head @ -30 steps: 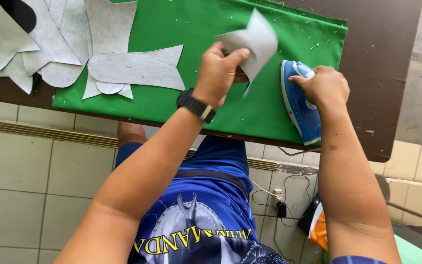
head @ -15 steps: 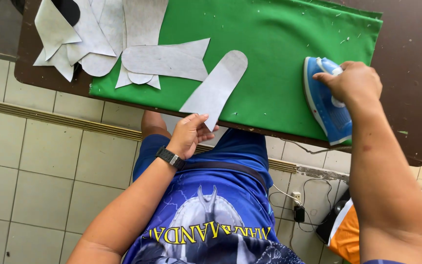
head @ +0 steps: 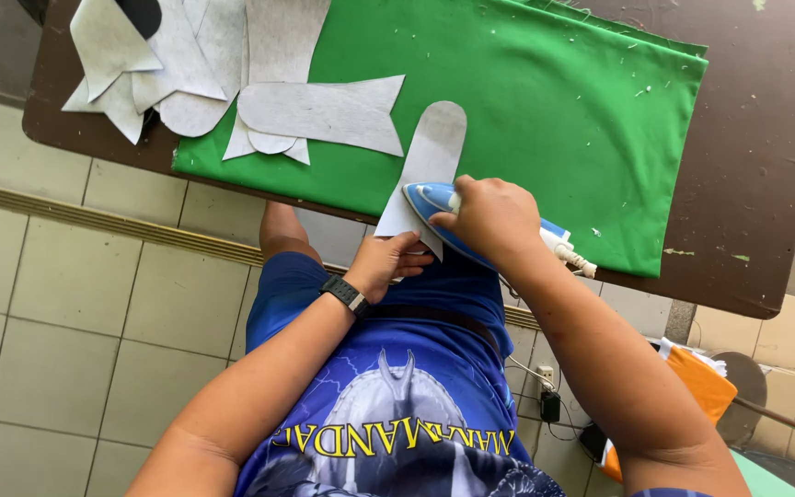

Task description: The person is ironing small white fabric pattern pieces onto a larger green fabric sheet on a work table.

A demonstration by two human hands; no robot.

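Green cloth (head: 526,120) is lying spread over a brown worktop (head: 766,184), w/ a long grey felt strip (head: 434,156) resting on it near the front edge, its near end hanging off. Right hand (head: 494,216) is wrapping closed round the handle of a blue iron (head: 430,198), which is sitting on the strip's near part, tip pointing left. Left hand (head: 388,262), w/ a black watch (head: 344,294) on the wrist, is pinching the strip's overhanging near end, fingers closed on it just below the worktop edge. More grey cut pieces (head: 232,74) are piling at the far-left corner, partly on the cloth, well apart from the iron.
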